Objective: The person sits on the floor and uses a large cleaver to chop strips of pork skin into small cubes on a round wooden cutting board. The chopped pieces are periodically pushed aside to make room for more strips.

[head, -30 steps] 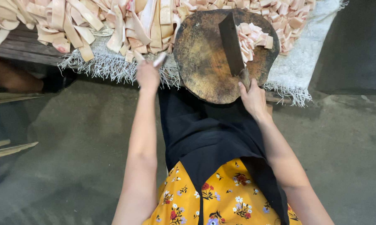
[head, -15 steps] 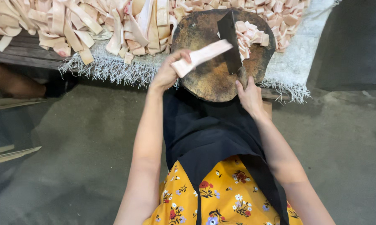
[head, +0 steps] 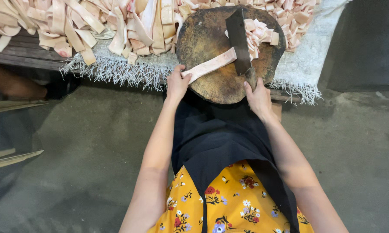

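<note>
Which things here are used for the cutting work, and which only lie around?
In use: left hand holding a pale strip; right hand on the cleaver; round wooden block; cut pieces.
Lying about: heap of strips, fringed cloth, wooden planks.

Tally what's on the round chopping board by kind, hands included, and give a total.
Cleaver: 1
Long pale strip, uncut: 1
Heap of cut pale pieces: 1 (pieces too many to count)
Hands: 2, left hand on the strip, right hand on the cleaver handle
Total: 5
</note>
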